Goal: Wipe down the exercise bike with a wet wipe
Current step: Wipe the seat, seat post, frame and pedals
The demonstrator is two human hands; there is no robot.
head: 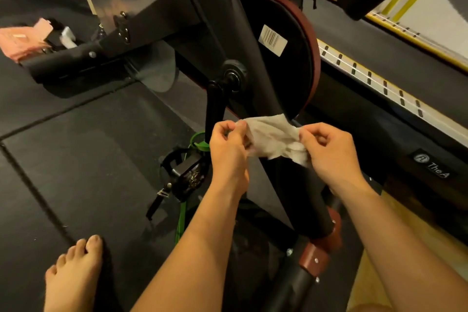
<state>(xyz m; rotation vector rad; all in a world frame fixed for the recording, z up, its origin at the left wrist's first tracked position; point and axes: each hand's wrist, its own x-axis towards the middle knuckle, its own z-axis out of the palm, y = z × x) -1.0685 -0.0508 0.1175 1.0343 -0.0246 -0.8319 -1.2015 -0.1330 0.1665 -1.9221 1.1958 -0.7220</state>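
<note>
**Q:** Centre of frame: what do your hands hold?

**A:** Your left hand [228, 145] and right hand [331, 151] each pinch one end of the wet wipe [273, 138], stretched crosswise between them.

**Q:** And the exercise bike [283, 76]?

**A:** Directly behind the wipe. Its frame tube [298, 192] runs from upper centre to lower right. The crank [214, 106] hangs just above your left hand, the nearer one to it.

My crumpled white wet wipe [274, 139] covers part of the black exercise bike frame tube [293, 192]. My left hand [229, 152] hides the lower end of the black crank arm [214, 106]. Far-left pink cloth [22, 43] blurred, cut by edge; white barcode sticker [273, 40] unreadable; my bare foot [73, 276] cropped at bottom.
</note>
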